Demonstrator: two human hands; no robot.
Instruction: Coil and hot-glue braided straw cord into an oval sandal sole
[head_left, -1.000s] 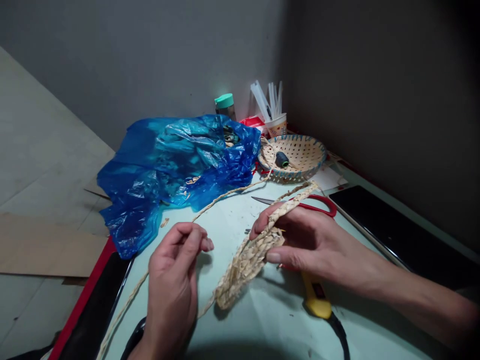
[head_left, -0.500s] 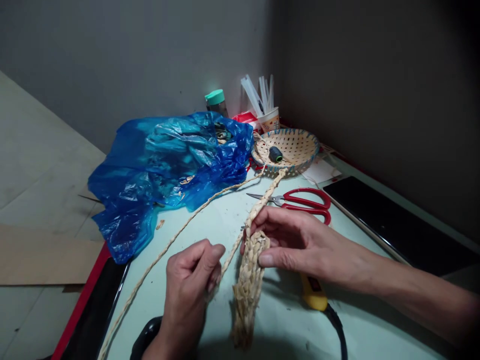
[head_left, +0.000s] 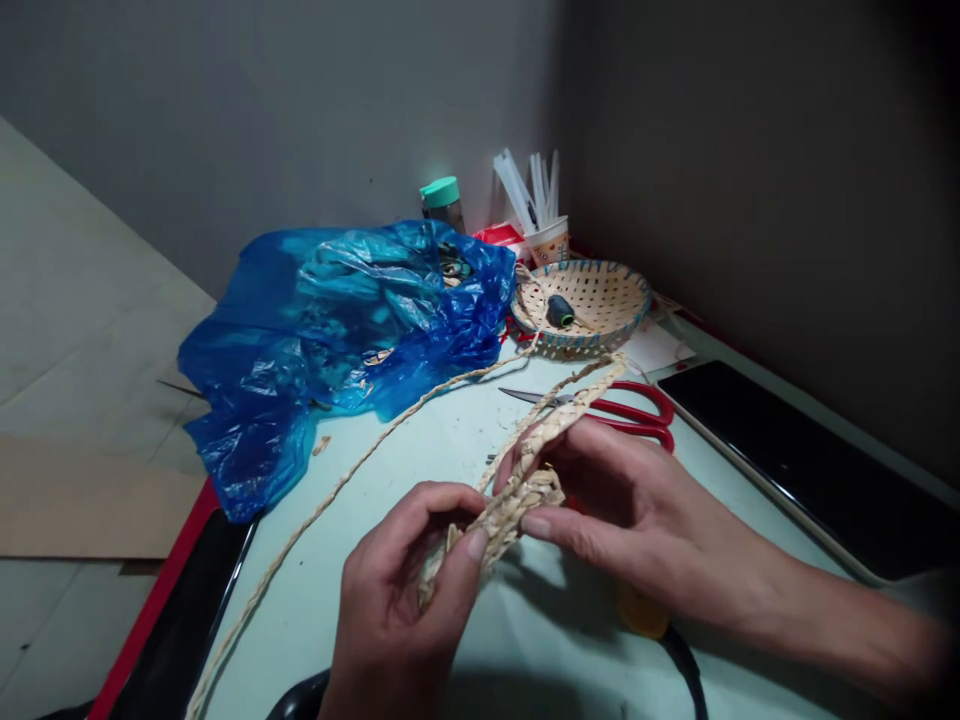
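A pale braided straw piece (head_left: 511, 512), several plaits side by side, lies tilted between both hands. My left hand (head_left: 420, 570) pinches its lower end between thumb and fingers. At the upper end my right hand (head_left: 622, 500) grips it, thumb on the near face and fingers behind. From there a loose braid (head_left: 581, 400) runs up and right, crossing over red-handled scissors (head_left: 634, 410) on the table. A thin twisted straw cord (head_left: 360, 465) stretches from the basket down to the lower left. Part of the braided piece is hidden inside my left hand.
A crumpled blue plastic bag (head_left: 337, 310) lies at the back left. Behind the scissors stands a woven basket (head_left: 600, 300) holding a dark thread spool (head_left: 560, 311). A black-screened tablet (head_left: 795, 450) is on the right. A yellow tool (head_left: 641, 612) with a black cord sits under my right wrist.
My left hand has moved right and up, closing on the lower end of the braided piece. The piece now tilts to the right, and its loose braid has swung right over the scissors.
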